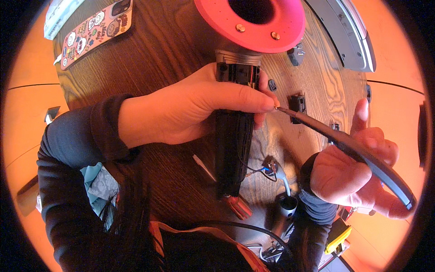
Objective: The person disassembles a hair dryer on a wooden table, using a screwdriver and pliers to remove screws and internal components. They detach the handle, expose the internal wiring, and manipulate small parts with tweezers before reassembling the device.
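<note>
A hair dryer with a pink ring (pixel 290 27) stands upright in front of me, its black inner handle (pixel 233 131) exposed. My left hand (pixel 181 102) is closed around that handle, thumb across the front. From the right comes a slim black screwdriver (pixel 331 133), its tip meeting the left thumb and fingertips. A tiny brass-coloured piece glints there, probably a screw. The screwdriver lies across my right hand (pixel 342 174), which is turned palm up and grips it loosely with some fingers stretched out. Thin wires (pixel 260 171) hang beside the handle's lower end.
A phone in a cartoon case (pixel 97 34) lies at the far left. Small black parts (pixel 297 106) are scattered right of the dryer. A grey tube (pixel 287 206) with a cable stands near me. A grey-white device (pixel 346 41) sits far right, a yellow item (pixel 338 238) lower right.
</note>
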Available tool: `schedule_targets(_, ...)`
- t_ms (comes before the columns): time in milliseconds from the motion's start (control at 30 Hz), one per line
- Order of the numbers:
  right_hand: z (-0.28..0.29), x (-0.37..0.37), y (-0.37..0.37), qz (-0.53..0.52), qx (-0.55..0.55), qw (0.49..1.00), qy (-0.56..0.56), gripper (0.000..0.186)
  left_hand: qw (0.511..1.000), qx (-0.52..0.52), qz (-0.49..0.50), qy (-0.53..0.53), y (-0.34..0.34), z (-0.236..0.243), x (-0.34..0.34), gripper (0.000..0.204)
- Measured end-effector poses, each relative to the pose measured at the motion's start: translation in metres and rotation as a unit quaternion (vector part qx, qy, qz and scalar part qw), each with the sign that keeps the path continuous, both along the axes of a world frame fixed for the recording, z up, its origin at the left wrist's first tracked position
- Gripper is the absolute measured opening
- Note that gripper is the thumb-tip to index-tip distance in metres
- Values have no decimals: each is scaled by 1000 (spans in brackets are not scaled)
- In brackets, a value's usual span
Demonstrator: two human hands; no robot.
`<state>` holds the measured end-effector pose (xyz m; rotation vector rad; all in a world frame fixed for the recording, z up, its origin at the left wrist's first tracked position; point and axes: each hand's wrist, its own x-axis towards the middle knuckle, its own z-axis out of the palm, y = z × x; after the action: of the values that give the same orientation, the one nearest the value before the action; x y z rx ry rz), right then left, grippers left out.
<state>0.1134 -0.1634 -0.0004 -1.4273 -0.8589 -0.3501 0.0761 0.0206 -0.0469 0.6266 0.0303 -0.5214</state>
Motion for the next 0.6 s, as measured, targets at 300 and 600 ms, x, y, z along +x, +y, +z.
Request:
schedule_targets(300, 0, 0, -1, -3, 3, 1000, -3, 60, 1000, 5, 0, -3, -1, -1, 0, 28)
schedule_targets(600, -1, -1, -2, -4, 10, 1000, -4, 59, 1000, 0, 1, 14, -1, -1, -1, 29)
